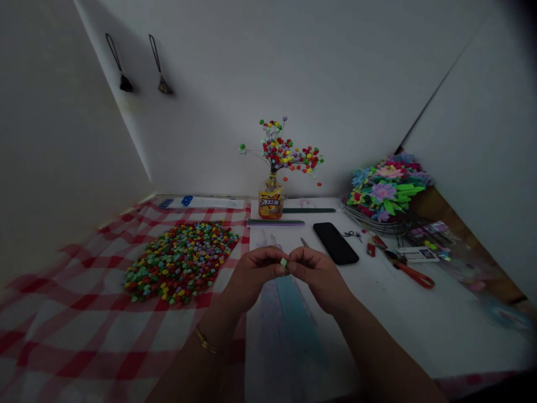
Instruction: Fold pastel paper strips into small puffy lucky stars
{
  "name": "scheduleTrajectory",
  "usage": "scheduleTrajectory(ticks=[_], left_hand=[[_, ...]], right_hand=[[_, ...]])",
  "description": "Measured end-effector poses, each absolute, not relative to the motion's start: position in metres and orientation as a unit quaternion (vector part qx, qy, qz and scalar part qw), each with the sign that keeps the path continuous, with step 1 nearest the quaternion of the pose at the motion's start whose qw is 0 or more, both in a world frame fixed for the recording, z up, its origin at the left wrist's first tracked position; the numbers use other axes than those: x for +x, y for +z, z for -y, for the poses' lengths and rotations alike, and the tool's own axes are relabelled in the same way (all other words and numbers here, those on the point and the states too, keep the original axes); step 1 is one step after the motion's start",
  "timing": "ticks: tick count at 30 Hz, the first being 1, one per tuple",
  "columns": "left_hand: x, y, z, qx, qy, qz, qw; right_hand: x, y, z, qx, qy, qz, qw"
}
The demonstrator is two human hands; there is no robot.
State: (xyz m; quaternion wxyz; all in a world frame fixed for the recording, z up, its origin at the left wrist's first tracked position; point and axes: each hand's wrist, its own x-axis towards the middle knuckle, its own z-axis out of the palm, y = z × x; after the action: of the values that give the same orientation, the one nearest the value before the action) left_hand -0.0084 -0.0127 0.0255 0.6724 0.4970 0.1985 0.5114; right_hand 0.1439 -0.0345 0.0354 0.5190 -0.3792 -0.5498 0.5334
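Observation:
Over the middle of the table, my left hand (257,273) and my right hand (316,275) meet fingertip to fingertip. Both pinch a small light-green paper star (284,262), partly covered by the fingers, so its exact shape is hard to make out. Beneath the hands lie blue paper strips (296,313) and pale purple paper strips (271,319). To the left, a large pile of multicoloured paper stars (180,260) is spread over a red-and-white checked cloth (84,302).
A yellow-labelled bottle (271,204) holds stems tipped with coloured stars. Bundled strips (276,223) lie before it. On the right are a black phone (335,243), orange-handled pliers (413,274), red lighter-like items (371,246) and a bunch of fuzzy flowers (386,187).

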Motion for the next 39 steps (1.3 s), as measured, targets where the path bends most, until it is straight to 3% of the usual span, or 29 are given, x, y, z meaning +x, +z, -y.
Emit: scheduleTrajectory(ticks=[7,12,23,28,34,39], left_hand=[[-0.011,0.024,0.011,0.493,0.471,-0.214,0.699],[-0.012,0.015,0.009,0.469,0.415,-0.218,0.749],[-0.011,0.011,0.01,0.474,0.338,-0.159,0.797],[-0.012,0.009,0.009,0.466,0.347,-0.14,0.802],[-0.013,0.007,0.008,0.459,0.347,-0.161,0.802],[-0.014,0.008,0.007,0.449,0.347,-0.165,0.807]], right_hand=[[0.151,0.032,0.03,-0.402,0.417,0.599,0.553],[0.153,0.037,0.031,-0.385,0.366,0.691,0.49],[0.151,0.035,0.032,-0.375,0.498,0.596,0.506],[0.152,0.036,0.032,-0.333,0.586,0.575,0.463],[0.148,0.037,0.033,-0.339,0.544,0.562,0.523],[0.145,0.037,0.034,-0.33,0.569,0.551,0.513]])
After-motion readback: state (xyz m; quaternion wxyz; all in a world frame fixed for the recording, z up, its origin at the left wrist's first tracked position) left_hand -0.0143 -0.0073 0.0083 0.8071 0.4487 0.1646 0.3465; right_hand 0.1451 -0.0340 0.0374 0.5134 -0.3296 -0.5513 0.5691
